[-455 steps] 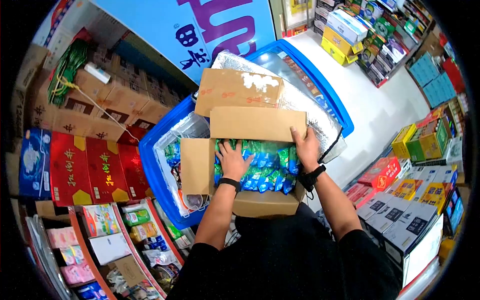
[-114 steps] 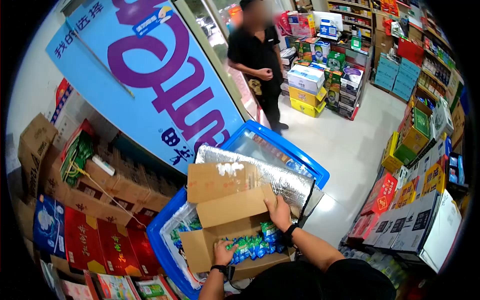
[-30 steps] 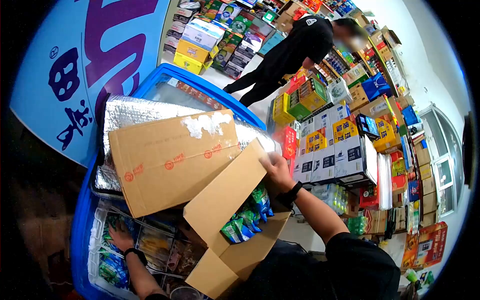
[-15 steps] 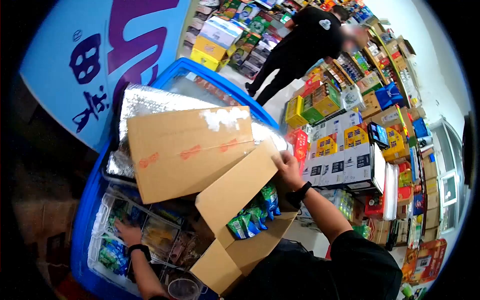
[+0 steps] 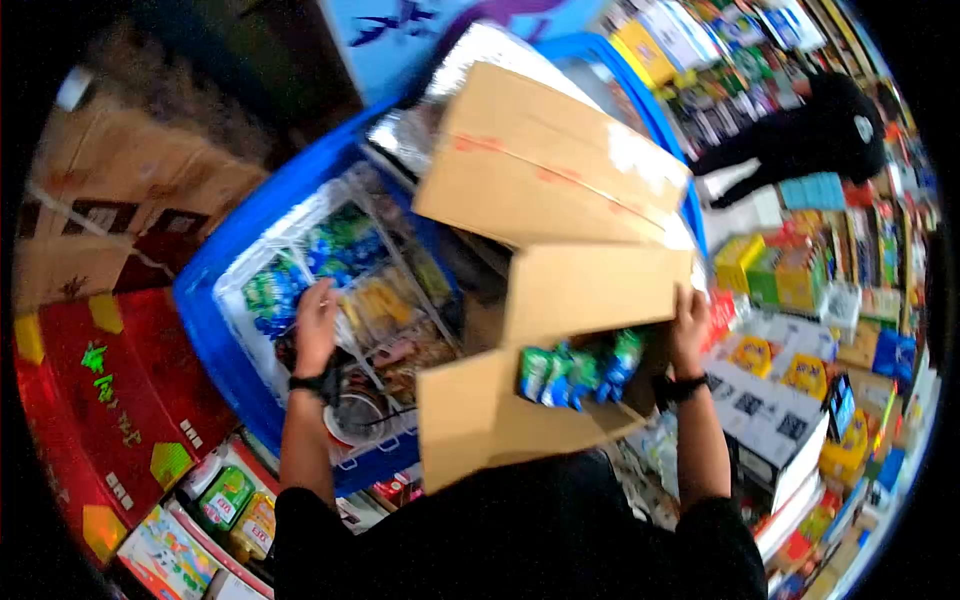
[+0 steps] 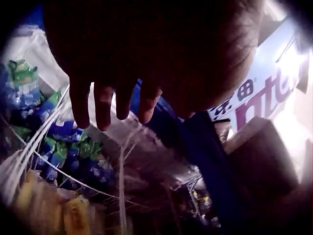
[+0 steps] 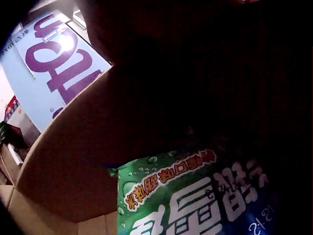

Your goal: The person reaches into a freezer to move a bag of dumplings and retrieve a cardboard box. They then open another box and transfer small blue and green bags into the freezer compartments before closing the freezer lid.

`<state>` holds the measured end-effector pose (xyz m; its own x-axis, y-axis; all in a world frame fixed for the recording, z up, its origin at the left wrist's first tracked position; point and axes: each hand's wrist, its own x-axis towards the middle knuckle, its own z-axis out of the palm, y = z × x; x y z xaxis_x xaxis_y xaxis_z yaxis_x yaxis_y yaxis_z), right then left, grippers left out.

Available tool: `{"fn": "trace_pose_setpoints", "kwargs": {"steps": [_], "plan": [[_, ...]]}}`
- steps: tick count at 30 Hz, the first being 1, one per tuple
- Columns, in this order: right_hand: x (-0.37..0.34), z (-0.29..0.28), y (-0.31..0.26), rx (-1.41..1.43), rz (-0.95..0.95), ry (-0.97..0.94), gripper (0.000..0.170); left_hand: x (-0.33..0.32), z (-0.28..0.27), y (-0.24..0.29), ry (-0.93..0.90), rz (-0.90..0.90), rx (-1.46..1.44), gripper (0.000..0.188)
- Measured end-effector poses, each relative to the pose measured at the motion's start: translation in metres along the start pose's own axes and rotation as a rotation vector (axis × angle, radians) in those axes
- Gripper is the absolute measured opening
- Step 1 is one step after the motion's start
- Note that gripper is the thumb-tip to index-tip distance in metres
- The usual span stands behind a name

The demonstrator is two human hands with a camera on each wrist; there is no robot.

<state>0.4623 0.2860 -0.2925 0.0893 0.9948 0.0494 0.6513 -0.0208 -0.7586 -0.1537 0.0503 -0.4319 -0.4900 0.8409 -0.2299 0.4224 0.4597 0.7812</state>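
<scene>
My left hand [image 5: 318, 325] is over the blue-rimmed freezer [image 5: 205, 335], fingers extended and holding nothing. In the left wrist view its fingers [image 6: 103, 110] hang above green-and-blue packets [image 6: 54, 152] and white wire dividers [image 6: 36, 132]. More such packets [image 5: 270, 295] fill the freezer's left compartments, beside yellow packs [image 5: 375, 305]. My right hand [image 5: 688, 330] grips the right edge of an open cardboard box [image 5: 595, 290] resting over the freezer's near side. Inside the box is a short row of green-and-blue packets [image 5: 580, 375]; one packet [image 7: 181, 196] shows close up in the right wrist view.
Behind the open box lies a closed carton [image 5: 560, 160] on a silver insulating sheet [image 5: 480, 60]. Red boxes [image 5: 110, 390] stand at the left. Stacked goods [image 5: 790, 375] line the right, and a person [image 5: 830, 125] in black stands at the back right.
The box went from full to a short row of packets. My left hand moved from the box into the freezer, then back from its packets. My right hand stays at the box edge. The view turned.
</scene>
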Motion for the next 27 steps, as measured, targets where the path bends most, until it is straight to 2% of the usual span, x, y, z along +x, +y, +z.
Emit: {"fn": "trace_pose_setpoints", "kwargs": {"steps": [1,3,5,7,8,9,11,12,13,15,17,18,23,24,27], "plan": [[0.003,0.0,0.0,0.038,0.061,-0.034,0.031,-0.021,-0.006,0.007,0.057,-0.001,-0.117,0.044],[0.001,0.004,-0.005,0.071,0.063,-0.034,0.029,-0.071,-0.039,0.097,0.152,-0.195,-0.365,0.044],[0.0,0.002,-0.02,0.039,0.068,-0.062,0.029,-0.103,-0.063,0.076,0.269,0.168,-0.377,0.051],[0.001,0.008,-0.026,0.23,0.061,-0.038,0.032,-0.149,-0.078,0.16,0.506,0.06,-0.23,0.058],[-0.002,0.012,-0.024,0.336,0.065,-0.026,0.033,-0.168,-0.08,0.178,0.609,0.106,-0.279,0.057],[0.001,0.007,-0.013,0.296,0.1,-0.103,0.035,-0.19,-0.078,0.206,0.654,0.094,-0.245,0.059],[0.003,0.011,-0.007,0.329,0.019,-0.08,0.037,-0.221,-0.064,0.242,0.622,0.252,-0.225,0.059],[0.004,0.009,-0.006,0.338,0.035,-0.1,0.035,-0.233,-0.052,0.263,0.525,0.277,-0.206,0.058],[0.003,0.008,-0.007,0.343,0.053,-0.12,0.033,-0.241,-0.028,0.296,0.489,0.28,-0.14,0.054],[0.001,0.008,-0.01,0.389,0.065,-0.138,0.032,-0.247,0.016,0.339,0.265,0.257,-0.046,0.038],[-0.001,0.008,-0.013,0.466,0.063,-0.128,0.032,-0.247,0.055,0.378,0.046,0.143,0.062,0.042],[0.002,0.01,-0.003,0.386,0.058,-0.142,0.035,-0.245,0.08,0.381,0.002,0.153,-0.054,0.046],[-0.001,0.002,-0.016,0.333,0.007,-0.072,0.041,-0.238,0.142,0.387,-0.143,0.278,0.307,0.063],[0.0,0.005,-0.01,0.315,0.002,-0.061,0.042,-0.239,0.147,0.389,-0.214,0.211,0.304,0.069],[-0.001,0.005,-0.009,0.295,-0.011,-0.033,0.044,-0.242,0.163,0.387,-0.245,0.226,0.347,0.07]]}}
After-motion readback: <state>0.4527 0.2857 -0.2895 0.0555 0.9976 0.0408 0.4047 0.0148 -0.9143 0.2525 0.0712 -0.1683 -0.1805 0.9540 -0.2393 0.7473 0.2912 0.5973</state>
